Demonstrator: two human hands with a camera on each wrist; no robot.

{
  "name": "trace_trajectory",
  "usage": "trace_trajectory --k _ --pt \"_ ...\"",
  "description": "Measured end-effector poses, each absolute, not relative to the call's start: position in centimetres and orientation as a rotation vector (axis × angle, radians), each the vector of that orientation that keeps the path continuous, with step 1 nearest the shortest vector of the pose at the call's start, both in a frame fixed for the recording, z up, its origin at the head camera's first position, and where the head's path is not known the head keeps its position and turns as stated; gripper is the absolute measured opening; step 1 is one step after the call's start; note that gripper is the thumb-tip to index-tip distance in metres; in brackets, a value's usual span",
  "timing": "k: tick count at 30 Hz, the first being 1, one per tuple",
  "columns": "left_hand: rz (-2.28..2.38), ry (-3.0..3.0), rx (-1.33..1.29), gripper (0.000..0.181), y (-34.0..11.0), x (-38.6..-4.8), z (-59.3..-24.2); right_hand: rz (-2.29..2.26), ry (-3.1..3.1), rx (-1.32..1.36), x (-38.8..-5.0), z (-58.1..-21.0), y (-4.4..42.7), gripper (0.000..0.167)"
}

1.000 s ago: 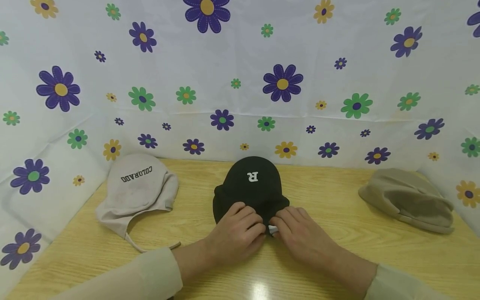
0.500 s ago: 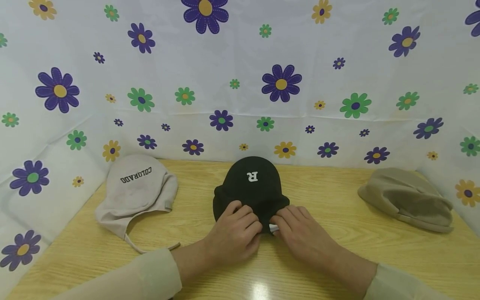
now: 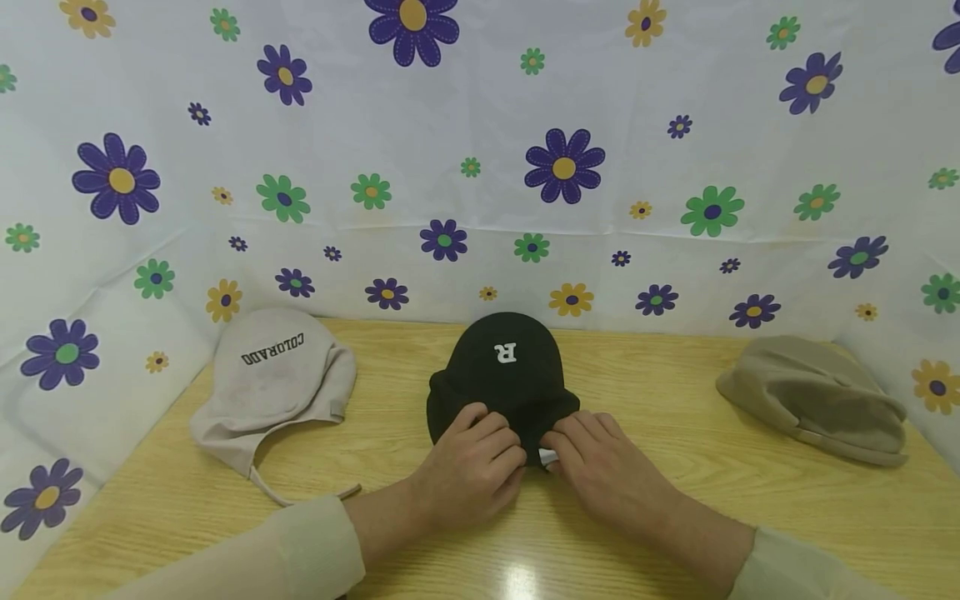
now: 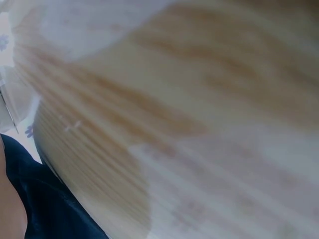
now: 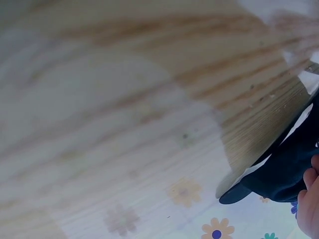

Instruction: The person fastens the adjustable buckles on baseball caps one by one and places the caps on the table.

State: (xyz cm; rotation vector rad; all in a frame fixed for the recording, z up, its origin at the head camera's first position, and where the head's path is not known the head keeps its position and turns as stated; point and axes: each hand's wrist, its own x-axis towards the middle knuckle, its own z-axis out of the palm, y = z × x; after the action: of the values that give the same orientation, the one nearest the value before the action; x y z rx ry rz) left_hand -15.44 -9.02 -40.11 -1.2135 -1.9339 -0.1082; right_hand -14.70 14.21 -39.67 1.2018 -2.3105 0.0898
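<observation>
A black cap (image 3: 504, 367) with a white letter R sits mid-table in the head view, its rounded crown away from the person. Both hands are at its near edge. My left hand (image 3: 472, 471) has curled fingers gripping the fabric left of centre. On the other side, my right hand (image 3: 600, 467) pinches the edge, and a small white piece (image 3: 549, 456) shows beside its fingers. Thumbs and part of the rim are hidden under the hands. In the right wrist view, fingers of the right hand (image 5: 311, 204) lie against the dark cloth (image 5: 286, 174).
To the left lies a pale cap (image 3: 273, 367) lettered COLORADO, its strap trailing near the left sleeve (image 3: 318, 546). A tan cap (image 3: 817, 400) lies on the right. The wooden table (image 3: 660, 358) backs onto a flowered white cloth (image 3: 480, 108).
My left hand has shifted very slightly left along the black cap's near edge. The right hand and the caps look essentially still.
</observation>
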Motion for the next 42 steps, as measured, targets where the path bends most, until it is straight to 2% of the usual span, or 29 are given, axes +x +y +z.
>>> trace_trajectory --k 21,29,42 --pt "-0.094 -1.939 -1.234 0.012 -8.95 -15.35 -40.11 0.102 -2.294 1.220 -14.61 -39.79 14.13 0.022" --pt "-0.123 -1.949 -1.212 0.006 -8.87 -15.34 -40.14 0.078 -2.297 1.204 -14.57 -39.78 14.07 0.023" --pt "-0.122 -1.997 -1.162 0.016 -8.93 -15.47 -40.32 0.088 -2.293 1.183 -14.70 -39.74 14.09 0.022"
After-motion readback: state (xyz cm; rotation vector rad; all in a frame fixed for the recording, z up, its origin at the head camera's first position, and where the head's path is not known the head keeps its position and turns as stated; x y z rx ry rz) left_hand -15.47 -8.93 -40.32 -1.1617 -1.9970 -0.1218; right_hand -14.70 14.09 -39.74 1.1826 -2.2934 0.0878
